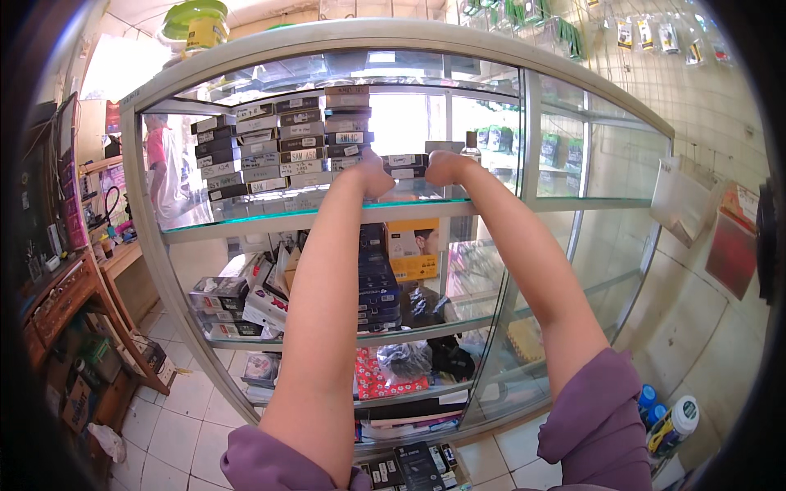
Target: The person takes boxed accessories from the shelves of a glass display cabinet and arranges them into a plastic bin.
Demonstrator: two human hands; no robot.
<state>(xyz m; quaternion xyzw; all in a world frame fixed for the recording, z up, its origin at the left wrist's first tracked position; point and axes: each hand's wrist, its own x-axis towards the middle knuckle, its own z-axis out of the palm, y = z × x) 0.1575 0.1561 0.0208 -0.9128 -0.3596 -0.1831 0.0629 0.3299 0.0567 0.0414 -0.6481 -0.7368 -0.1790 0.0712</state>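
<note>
Two flat dark boxes [406, 160], one on top of the other, sit on the top glass shelf [327, 214] of a display cabinet. My left hand [376, 176] grips their left end with its fingers curled in. At their right end my right hand [445, 168] is closed round them, its fingertips mostly hidden. Just left of my left hand, stacks of similar flat labelled boxes [303, 143] rise in several columns. Behind my right hand are a small bottle [471, 146] with a dark cap and another flat box [443, 146].
A sliding glass pane's frame [529, 131] stands right of my right arm. Lower shelves hold a yellow box [413, 250], dark blue boxes [377, 286] and plastic-wrapped goods. A wooden desk [70, 295] is at the left. Blue-capped containers [675, 421] stand on the floor at the right.
</note>
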